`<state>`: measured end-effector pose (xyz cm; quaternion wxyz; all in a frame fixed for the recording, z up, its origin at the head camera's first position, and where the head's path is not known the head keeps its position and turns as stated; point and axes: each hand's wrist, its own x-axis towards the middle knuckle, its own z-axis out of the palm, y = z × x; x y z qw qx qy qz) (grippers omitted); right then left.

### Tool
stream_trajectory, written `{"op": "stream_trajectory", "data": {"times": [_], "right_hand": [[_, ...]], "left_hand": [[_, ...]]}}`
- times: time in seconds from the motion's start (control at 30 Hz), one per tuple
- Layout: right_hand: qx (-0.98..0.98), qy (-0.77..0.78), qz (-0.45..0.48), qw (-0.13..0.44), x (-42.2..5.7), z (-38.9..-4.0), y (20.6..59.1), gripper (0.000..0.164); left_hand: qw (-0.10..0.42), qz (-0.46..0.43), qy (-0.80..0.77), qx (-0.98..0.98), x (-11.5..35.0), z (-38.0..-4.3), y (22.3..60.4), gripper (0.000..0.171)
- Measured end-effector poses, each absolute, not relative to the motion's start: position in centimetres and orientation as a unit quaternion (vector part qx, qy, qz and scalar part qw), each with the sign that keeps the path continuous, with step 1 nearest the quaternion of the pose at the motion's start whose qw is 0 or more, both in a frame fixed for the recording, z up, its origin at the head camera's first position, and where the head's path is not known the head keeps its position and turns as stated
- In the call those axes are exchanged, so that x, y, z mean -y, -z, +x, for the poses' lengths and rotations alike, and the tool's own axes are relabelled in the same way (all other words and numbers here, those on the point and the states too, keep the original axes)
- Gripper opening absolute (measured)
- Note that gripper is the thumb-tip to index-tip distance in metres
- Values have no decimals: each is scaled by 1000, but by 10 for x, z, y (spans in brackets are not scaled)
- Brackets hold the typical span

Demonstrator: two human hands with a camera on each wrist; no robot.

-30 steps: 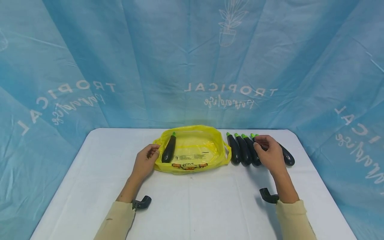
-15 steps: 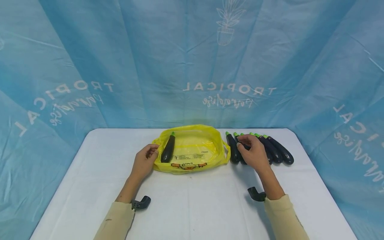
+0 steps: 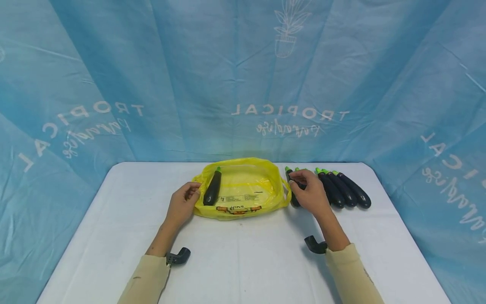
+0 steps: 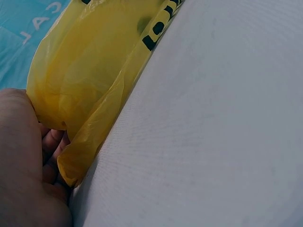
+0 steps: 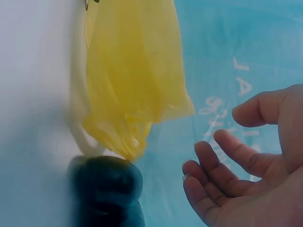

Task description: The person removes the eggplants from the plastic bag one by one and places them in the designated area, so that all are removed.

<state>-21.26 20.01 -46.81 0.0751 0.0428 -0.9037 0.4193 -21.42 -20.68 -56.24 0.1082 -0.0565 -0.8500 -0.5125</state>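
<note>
A yellow plastic bag (image 3: 247,185) lies spread with its mouth facing up in the middle of the table's far part. One dark eggplant (image 3: 212,190) with a green stem lies inside it, on the left. At the bag's left edge my left hand (image 3: 183,205) holds the plastic; the left wrist view has the fingers (image 4: 53,142) partly behind the film. My right hand (image 3: 312,193) hovers over the near end of a row of eggplants (image 3: 354,190), fingers spread and curved around nothing in the right wrist view. It partly covers the eggplants (image 3: 295,202) closest to the bag.
White cloth covers the table (image 3: 243,257), and a blue printed curtain (image 3: 235,84) hangs behind and at both sides. The bag's right handle loop (image 3: 287,192) sits close against the nearest eggplants. Each wrist carries a black camera mount (image 3: 315,245).
My right hand has moved left along the eggplant row, from its right part toward the bag, uncovering the eggplants on the right. My left hand and the bag have stayed in place.
</note>
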Motion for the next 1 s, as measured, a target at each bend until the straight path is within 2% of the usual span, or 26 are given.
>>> {"op": "stream_trajectory", "data": {"times": [0.7, 1.0], "right_hand": [[895, -433, 82, 62, -167, -213, 473, 27], [896, -425, 94, 85, -156, -213, 470, 24]], "left_hand": [[104, -58, 517, 848, 208, -215, 562, 21], [108, -56, 516, 848, 208, -215, 564, 20]]}}
